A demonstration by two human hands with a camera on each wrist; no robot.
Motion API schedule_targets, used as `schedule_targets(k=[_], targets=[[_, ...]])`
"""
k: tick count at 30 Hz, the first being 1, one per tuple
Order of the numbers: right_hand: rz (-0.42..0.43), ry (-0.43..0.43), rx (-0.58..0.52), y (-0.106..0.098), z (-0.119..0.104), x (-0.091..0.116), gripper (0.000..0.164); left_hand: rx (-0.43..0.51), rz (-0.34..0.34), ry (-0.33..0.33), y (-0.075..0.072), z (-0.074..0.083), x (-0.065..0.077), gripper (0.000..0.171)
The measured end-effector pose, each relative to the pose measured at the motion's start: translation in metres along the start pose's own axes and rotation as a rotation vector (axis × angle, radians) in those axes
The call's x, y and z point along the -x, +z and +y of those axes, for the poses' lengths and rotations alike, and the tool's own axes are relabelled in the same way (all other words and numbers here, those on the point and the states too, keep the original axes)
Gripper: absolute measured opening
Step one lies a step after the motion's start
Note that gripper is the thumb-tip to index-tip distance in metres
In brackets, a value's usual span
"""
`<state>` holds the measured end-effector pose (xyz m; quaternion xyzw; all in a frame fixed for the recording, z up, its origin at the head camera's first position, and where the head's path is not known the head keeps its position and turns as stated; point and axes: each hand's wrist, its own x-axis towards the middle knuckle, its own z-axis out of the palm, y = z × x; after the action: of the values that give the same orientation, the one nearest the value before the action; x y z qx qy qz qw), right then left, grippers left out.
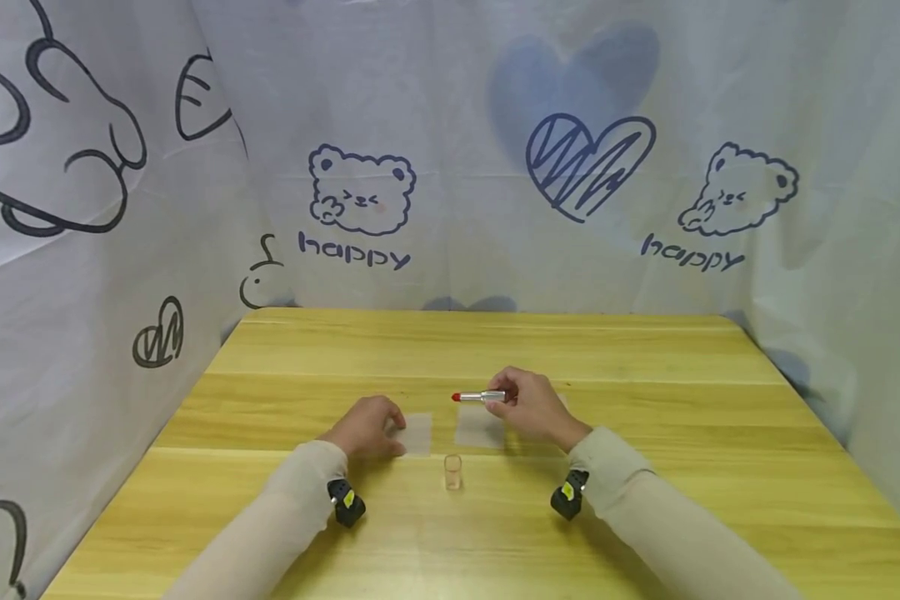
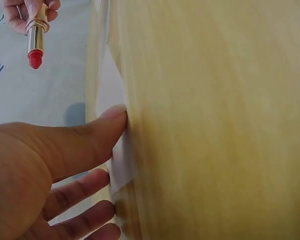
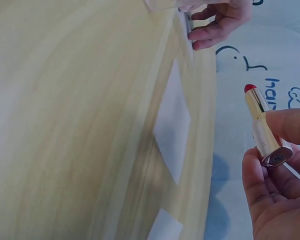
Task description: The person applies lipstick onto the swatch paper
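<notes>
My right hand [image 1: 532,404] holds an uncapped lipstick [image 1: 482,397] between thumb and fingers, above the table. Its red tip points left, and its shiny tube shows in the right wrist view, where the fingers [image 3: 257,180] curl round the base. My left hand [image 1: 371,427] rests at the left edge of a small white paper [image 1: 418,434], thumb and fingers apart and loosely bent. Beneath the lipstick lies a second white paper [image 1: 476,427], partly covered by the right hand. A clear cap [image 1: 453,472] stands on the table between the wrists.
Part of a third white paper [image 3: 165,226] shows in the right wrist view. The wood-grain table [image 1: 450,542] is bordered at the back and sides by white cloth [image 1: 450,100] with drawings. Each wrist wears a dark camera strap.
</notes>
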<state>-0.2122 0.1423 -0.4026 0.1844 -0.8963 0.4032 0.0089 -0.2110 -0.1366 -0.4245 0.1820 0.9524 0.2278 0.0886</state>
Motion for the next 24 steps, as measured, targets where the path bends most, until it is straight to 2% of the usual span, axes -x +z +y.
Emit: schedule_targets(k=[6,10,17,24], targets=[[-0.023,0.011,-0.009,0.004,0.004,-0.004,0.017,0.006,0.005,-0.017,0.003,0.001,-0.006,0.026],[-0.016,-0.003,-0.014,0.007,0.005,-0.007,0.015,-0.008,0.02,0.004,0.003,0.001,-0.01,0.026],[-0.032,0.008,-0.02,0.011,0.007,-0.011,0.013,-0.032,0.0,-0.003,0.004,0.006,-0.018,0.025],[-0.041,0.008,-0.005,0.015,0.006,-0.017,0.013,-0.055,0.003,0.029,0.005,0.009,-0.027,0.028]])
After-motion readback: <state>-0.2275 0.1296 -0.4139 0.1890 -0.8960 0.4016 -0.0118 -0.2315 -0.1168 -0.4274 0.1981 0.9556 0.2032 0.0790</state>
